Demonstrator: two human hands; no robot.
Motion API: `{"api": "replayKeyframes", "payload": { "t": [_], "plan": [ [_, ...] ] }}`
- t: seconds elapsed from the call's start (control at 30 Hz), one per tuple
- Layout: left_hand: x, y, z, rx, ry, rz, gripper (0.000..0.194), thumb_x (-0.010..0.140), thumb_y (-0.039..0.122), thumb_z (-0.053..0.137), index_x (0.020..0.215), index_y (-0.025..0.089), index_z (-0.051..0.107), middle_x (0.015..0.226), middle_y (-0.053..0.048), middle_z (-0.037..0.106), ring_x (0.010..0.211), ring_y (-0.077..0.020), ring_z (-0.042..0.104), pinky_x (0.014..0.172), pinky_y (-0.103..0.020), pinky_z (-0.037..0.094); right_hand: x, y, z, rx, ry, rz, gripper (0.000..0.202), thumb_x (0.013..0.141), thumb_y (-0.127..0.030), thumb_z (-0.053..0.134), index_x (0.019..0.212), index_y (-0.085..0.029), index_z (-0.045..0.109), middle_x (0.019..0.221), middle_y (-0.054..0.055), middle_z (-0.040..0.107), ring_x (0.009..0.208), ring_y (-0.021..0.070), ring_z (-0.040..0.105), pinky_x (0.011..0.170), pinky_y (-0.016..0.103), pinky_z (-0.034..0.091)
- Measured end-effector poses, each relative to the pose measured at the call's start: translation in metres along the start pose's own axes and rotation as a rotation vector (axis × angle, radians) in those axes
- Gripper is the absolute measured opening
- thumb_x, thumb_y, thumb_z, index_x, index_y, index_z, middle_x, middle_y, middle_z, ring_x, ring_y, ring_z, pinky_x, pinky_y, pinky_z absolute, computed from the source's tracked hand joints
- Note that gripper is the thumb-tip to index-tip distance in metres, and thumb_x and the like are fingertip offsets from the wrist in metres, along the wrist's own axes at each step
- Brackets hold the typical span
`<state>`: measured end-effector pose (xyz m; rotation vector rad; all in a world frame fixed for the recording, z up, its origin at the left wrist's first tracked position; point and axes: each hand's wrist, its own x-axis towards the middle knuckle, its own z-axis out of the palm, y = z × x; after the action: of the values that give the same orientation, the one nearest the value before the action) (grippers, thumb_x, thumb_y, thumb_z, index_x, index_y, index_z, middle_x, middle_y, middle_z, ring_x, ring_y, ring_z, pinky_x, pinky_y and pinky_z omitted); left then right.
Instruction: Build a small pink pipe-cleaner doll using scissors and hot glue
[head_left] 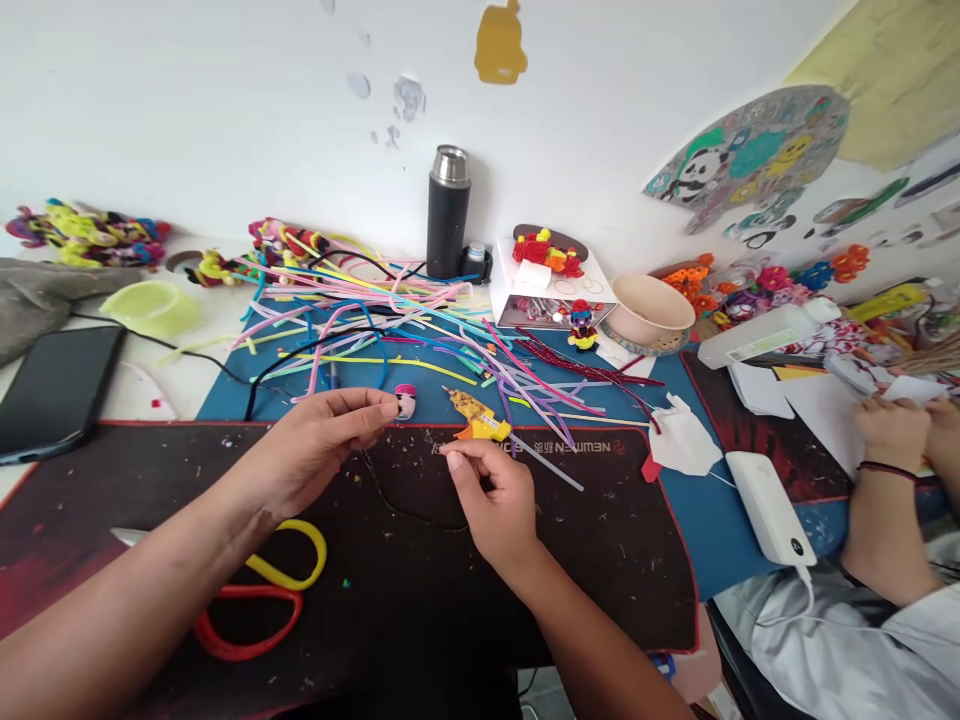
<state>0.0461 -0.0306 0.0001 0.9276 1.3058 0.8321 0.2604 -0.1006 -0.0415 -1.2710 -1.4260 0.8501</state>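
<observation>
My left hand (330, 440) is closed in a pinch at the edge of a small doll head (405, 401) with a pink top and a pale face. Across from it, my right hand (496, 498) has thumb and forefinger pressed together; anything between them is too small to make out. Just beyond the right fingers lies a yellow glue gun (478, 416), with a clear glue stick (551, 465) jutting from its back. Scissors with one yellow and one red handle (251, 630) lie partly hidden under my left forearm on the black desk mat (600, 560).
Many fuzzy pipe cleaners (360, 300) are heaped behind the mat. A black thermos (448, 215) stands by the wall, near a white box (555, 290) and a beige bowl (649, 312). A phone (56, 390) lies left; a power bank (769, 508) and another person's hands (892, 435) are right.
</observation>
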Motion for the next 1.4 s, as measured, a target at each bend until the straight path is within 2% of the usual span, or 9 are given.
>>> {"api": "replayKeyframes", "payload": {
  "t": [0.2,0.4,0.67,0.77,0.87,0.97,1.07,1.23,1.4],
  "plan": [
    [-0.008,-0.006,-0.003,-0.053,-0.039,-0.015,0.037,0.06,0.053,0.098,0.078,0.025,0.083,0.08,-0.005,0.076,0.068,-0.019,0.058,0.063,-0.033,0.047,0.014,-0.015,0.015,0.002,-0.063,0.003,0.023,0.104,-0.033,0.066,0.102,-0.018,0.084,0.061,-0.004,0.059,0.054,0.0121,0.052,0.056,0.025,0.046],
    [-0.019,-0.004,-0.005,-0.067,-0.098,-0.07,0.042,0.057,0.058,0.1,0.074,0.024,0.083,0.076,-0.003,0.073,0.068,-0.0169,0.054,0.064,-0.03,0.044,0.019,-0.022,0.028,-0.031,-0.086,-0.03,0.021,0.102,-0.032,0.068,0.102,-0.019,0.085,0.059,-0.005,0.056,0.053,0.0117,0.049,0.058,0.025,0.047],
    [-0.02,-0.014,-0.01,0.015,-0.173,-0.005,0.046,0.065,0.063,0.097,0.078,0.022,0.081,0.077,0.0,0.071,0.072,-0.0158,0.055,0.069,-0.027,0.044,0.02,-0.029,0.031,-0.032,-0.112,0.001,0.021,0.1,-0.032,0.068,0.098,-0.019,0.084,0.061,-0.004,0.058,0.054,0.0118,0.05,0.057,0.025,0.045],
    [-0.022,-0.01,-0.011,0.124,-0.208,0.045,0.048,0.07,0.067,0.092,0.081,0.023,0.08,0.079,0.0,0.073,0.074,-0.0179,0.059,0.07,-0.028,0.047,0.018,-0.034,0.022,-0.027,-0.077,0.073,0.023,0.099,-0.037,0.068,0.094,-0.02,0.082,0.063,-0.002,0.062,0.054,0.0127,0.051,0.056,0.026,0.044],
    [-0.024,-0.003,-0.007,0.218,-0.301,0.054,0.047,0.074,0.068,0.086,0.082,0.023,0.079,0.082,-0.002,0.077,0.078,-0.0218,0.066,0.074,-0.032,0.051,0.012,-0.033,0.003,0.019,0.007,0.231,0.03,0.098,-0.048,0.071,0.091,-0.02,0.08,0.062,-0.002,0.059,0.053,0.0131,0.049,0.053,0.026,0.042],
    [-0.025,-0.001,0.002,0.244,-0.4,0.043,0.041,0.077,0.063,0.081,0.086,0.023,0.08,0.105,-0.006,0.085,0.097,-0.0284,0.075,0.089,-0.038,0.057,0.002,-0.024,-0.021,0.068,0.057,0.416,0.043,0.094,-0.062,0.074,0.092,-0.019,0.078,0.055,-0.007,0.046,0.046,0.0104,0.037,0.045,0.025,0.031],
    [-0.021,-0.008,0.016,0.258,-0.482,0.049,0.035,0.08,0.058,0.077,0.084,0.023,0.076,0.127,-0.008,0.083,0.113,-0.0316,0.075,0.1,-0.04,0.056,-0.009,-0.009,-0.04,0.067,0.023,0.562,0.052,0.095,-0.067,0.071,0.105,-0.017,0.075,0.055,-0.007,0.049,0.044,0.0101,0.039,0.044,0.023,0.03],
    [-0.012,-0.021,0.039,0.38,-0.563,0.088,0.029,0.084,0.051,0.068,0.082,0.023,0.07,0.096,-0.005,0.081,0.092,-0.0279,0.073,0.083,-0.036,0.053,-0.016,0.011,-0.049,0.019,-0.146,0.657,0.063,0.096,-0.075,0.065,0.117,-0.015,0.071,0.074,0.002,0.072,0.041,0.0107,0.053,0.038,0.022,0.027],
    [-0.009,-0.028,0.049,0.44,-0.559,0.164,0.024,0.088,0.045,0.063,0.086,0.023,0.071,0.094,-0.003,0.079,0.089,-0.0249,0.072,0.08,-0.033,0.052,-0.008,0.018,-0.044,0.037,-0.194,0.685,0.069,0.096,-0.079,0.062,0.121,-0.015,0.067,0.07,-0.001,0.072,0.038,0.011,0.055,0.035,0.022,0.028]
  ]
}}
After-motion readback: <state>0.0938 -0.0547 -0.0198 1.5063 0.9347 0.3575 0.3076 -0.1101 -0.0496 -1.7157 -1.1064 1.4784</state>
